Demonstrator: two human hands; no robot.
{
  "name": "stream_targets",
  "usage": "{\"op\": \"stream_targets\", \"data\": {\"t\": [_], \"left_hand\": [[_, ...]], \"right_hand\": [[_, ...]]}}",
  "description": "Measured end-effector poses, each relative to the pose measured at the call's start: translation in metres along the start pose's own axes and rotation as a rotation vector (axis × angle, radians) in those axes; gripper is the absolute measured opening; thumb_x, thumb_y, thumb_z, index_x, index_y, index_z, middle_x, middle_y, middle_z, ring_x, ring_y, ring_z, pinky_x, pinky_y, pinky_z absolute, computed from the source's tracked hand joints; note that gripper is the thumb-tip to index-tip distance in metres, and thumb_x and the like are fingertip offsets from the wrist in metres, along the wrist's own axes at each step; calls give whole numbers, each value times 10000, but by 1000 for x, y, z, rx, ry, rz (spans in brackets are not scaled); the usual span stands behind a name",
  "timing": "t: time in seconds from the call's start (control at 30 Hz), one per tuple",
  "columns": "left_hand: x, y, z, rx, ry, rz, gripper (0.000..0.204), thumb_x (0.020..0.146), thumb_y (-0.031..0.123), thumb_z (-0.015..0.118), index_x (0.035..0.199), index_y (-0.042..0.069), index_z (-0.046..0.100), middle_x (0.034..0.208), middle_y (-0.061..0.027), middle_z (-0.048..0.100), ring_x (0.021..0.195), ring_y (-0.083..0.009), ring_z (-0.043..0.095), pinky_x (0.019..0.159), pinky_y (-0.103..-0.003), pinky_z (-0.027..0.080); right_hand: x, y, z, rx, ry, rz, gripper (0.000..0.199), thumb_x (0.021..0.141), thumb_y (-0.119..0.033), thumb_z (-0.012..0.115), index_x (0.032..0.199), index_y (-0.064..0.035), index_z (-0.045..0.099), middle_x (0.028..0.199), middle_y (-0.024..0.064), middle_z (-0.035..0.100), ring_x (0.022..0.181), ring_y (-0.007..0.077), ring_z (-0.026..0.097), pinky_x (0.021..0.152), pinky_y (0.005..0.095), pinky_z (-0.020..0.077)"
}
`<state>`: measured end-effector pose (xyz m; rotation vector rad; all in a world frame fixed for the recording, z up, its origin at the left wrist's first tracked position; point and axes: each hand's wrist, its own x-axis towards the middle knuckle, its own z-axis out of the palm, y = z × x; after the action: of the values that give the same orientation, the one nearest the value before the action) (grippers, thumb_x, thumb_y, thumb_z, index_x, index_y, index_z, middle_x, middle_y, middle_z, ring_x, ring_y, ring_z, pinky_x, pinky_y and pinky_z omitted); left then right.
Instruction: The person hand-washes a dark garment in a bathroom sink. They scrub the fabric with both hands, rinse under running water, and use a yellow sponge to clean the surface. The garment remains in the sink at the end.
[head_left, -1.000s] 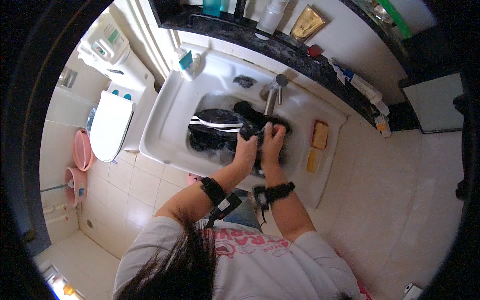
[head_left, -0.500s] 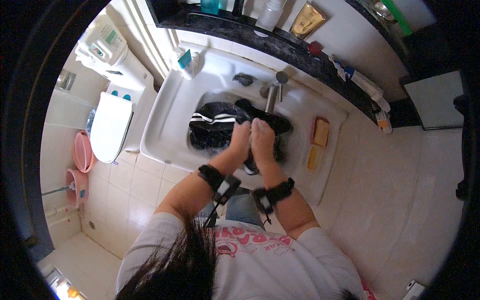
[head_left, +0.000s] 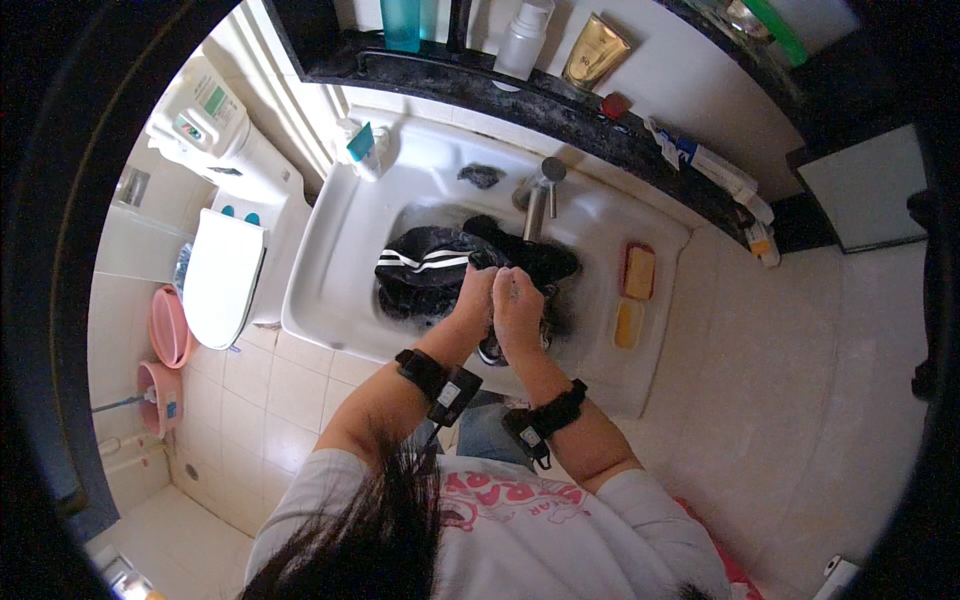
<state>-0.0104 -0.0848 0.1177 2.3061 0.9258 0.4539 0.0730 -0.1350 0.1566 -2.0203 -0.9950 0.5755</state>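
A wet black garment with white stripes (head_left: 420, 243) lies bunched in the soapy basin of a white sink (head_left: 312, 300). My left hand (head_left: 474, 303) is closed on a fold of it. Right beside it, my right hand (head_left: 518, 312) is curled round the same cloth, with suds on its back. The two hands are pressed close together over the middle of the basin. Some of the garment hangs below them toward the near rim, and my fingertips are mostly hidden. Just beyond the hands, the metal faucet (head_left: 538, 200) reaches over the cloth.
Two soap bars in dishes (head_left: 638, 272) rest on the sink's right ledge. A dark wad (head_left: 481, 176) and a white bottle (head_left: 365, 150) occupy the back. A black shelf (head_left: 440, 88) holding bottles and tubes runs behind. The toilet (head_left: 228, 280) and pink basins (head_left: 170, 325) are left.
Both hands, still together on the garment, have come slightly nearer to me. The cloth under them has shifted a little. The whole view has moved slightly as well.
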Motion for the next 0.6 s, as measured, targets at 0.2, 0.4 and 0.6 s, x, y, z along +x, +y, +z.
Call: {"op": "stream_targets", "data": {"t": [0.2, 0.4, 0.6], "left_hand": [[-17, -18, -32, -157, 142, -200, 176, 664, -24, 594, 834, 20, 597, 835, -185, 603, 799, -337, 582, 725, -383, 472], [0, 37, -27, -1505, 242, -804, 292, 875, 264, 513, 1012, 7, 541, 965, -113, 582, 836, -235, 554, 774, -349, 460], [4, 38, -22, -1319, 116, -970, 552, 829, 523, 529, 916, -18, 591, 836, -82, 596, 746, -202, 538, 673, -353, 437]], "right_hand": [[-1, 3, -19, 392, 191, 54, 337, 876, -348, 558, 986, -30, 534, 957, 114, 596, 874, 242, 548, 822, 353, 422], [-13, -16, -11, 204, 31, -63, 206, 842, -248, 593, 888, -51, 553, 870, 156, 611, 806, 325, 593, 736, 378, 465], [-9, -24, -8, 65, -21, -20, 356, 885, -354, 506, 732, -35, 541, 695, 178, 576, 658, 405, 557, 572, 446, 435]]}}
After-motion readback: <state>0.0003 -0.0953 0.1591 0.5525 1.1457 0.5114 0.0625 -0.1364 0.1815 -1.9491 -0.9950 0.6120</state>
